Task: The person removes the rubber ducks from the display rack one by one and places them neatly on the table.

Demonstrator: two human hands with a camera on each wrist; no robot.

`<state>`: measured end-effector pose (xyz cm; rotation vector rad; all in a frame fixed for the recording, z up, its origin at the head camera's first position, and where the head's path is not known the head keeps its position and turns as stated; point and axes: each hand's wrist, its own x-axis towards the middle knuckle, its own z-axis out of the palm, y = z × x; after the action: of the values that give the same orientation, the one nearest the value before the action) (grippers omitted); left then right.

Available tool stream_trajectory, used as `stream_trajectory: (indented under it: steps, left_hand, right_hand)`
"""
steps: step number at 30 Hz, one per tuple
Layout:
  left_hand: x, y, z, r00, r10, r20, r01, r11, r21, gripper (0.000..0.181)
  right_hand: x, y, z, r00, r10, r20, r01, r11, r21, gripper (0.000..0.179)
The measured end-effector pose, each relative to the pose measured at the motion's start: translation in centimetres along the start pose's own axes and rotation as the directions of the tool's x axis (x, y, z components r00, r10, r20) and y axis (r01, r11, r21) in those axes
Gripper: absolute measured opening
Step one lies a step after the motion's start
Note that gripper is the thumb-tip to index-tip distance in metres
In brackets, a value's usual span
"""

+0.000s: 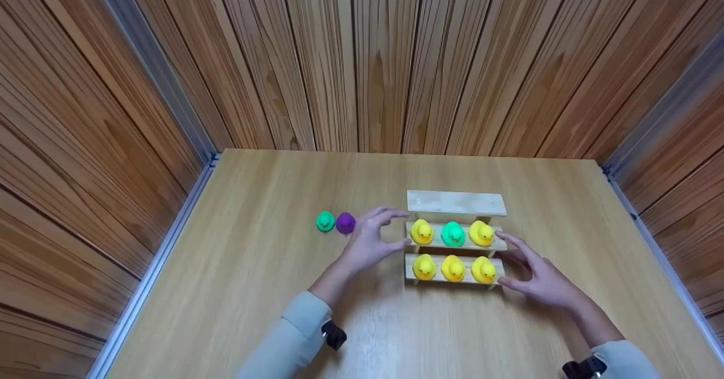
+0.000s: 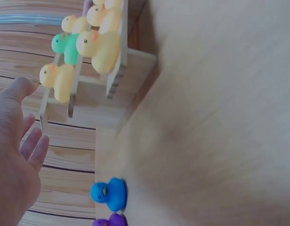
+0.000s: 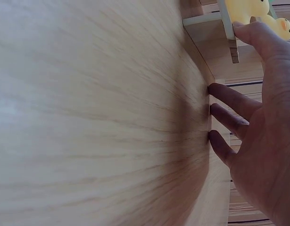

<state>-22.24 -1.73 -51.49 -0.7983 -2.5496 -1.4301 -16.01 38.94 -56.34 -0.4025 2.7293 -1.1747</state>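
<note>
A three-tier wooden rack (image 1: pixel 456 202) stands on the table, its top step bare. On the middle step a green duck (image 1: pixel 453 234) sits between two yellow ducks; the lowest step carries three more, including a yellow duck (image 1: pixel 453 268) in its middle. My left hand (image 1: pixel 370 242) is at the rack's left end, thumb and fingers spread, holding nothing. At the right end my right hand (image 1: pixel 540 280) has its fingers apart; its thumb (image 3: pixel 251 34) is at the lowest step's end, and whether it touches I cannot tell.
Left of the rack, a green duck (image 1: pixel 325 221) and a purple duck (image 1: pixel 345 223) sit on the table. A blue duck (image 2: pixel 109 194) shows in the left wrist view beside the purple one. Wood-patterned walls (image 1: pixel 379 62) enclose the table's back and sides.
</note>
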Motion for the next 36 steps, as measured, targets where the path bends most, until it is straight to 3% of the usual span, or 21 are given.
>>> stream_trajectory:
  steps: [15,26,36]
  left_hand:
    - [1.3,1.6,2.3,1.0,-0.003,0.014,0.004,0.996,-0.085,0.043]
    - [1.0,0.8,3.7,0.999,-0.046,0.01,0.046,0.994,-0.099,0.035]
    - [1.0,0.4,4.4,0.998,-0.062,0.017,0.063,0.992,-0.108,0.036]
  right_hand:
    - [0.2,-0.2,-0.1,1.0,-0.016,0.01,0.016,1.0,-0.001,0.096]
    - [0.0,-0.2,-0.1,0.999,-0.034,-0.011,0.034,0.999,0.003,0.094]
    - [0.1,-0.2,0.0,1.0,0.0,0.01,0.0,1.0,0.004,0.096]
